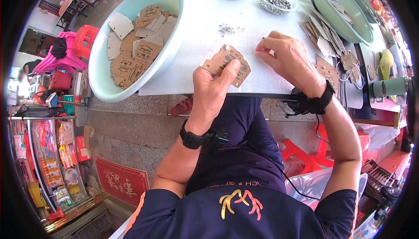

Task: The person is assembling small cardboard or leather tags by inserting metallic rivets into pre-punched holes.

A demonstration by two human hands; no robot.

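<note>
My left hand [214, 86] grips a small fanned bunch of brown cardboard tags [228, 64], thumb on top, over the near part of the white table. A small pale round spot shows at the top corner of the upper tag. To the right, my right hand [286, 53] is closed in a pinch just above the table, apart from the tags. Whatever its fingertips hold, if anything, is too small to make out. A few loose small metal fasteners [227, 30] lie on the white table [192, 42], beyond the tags.
A pale green basin [98, 71] full of cardboard tags stands at the left. Two clear tubs [279, 3] of metal pieces sit at the back. Stacked and strung tags [323, 38] lie right, near another green basin [345, 20]. Red stools [301, 154] stand below the table.
</note>
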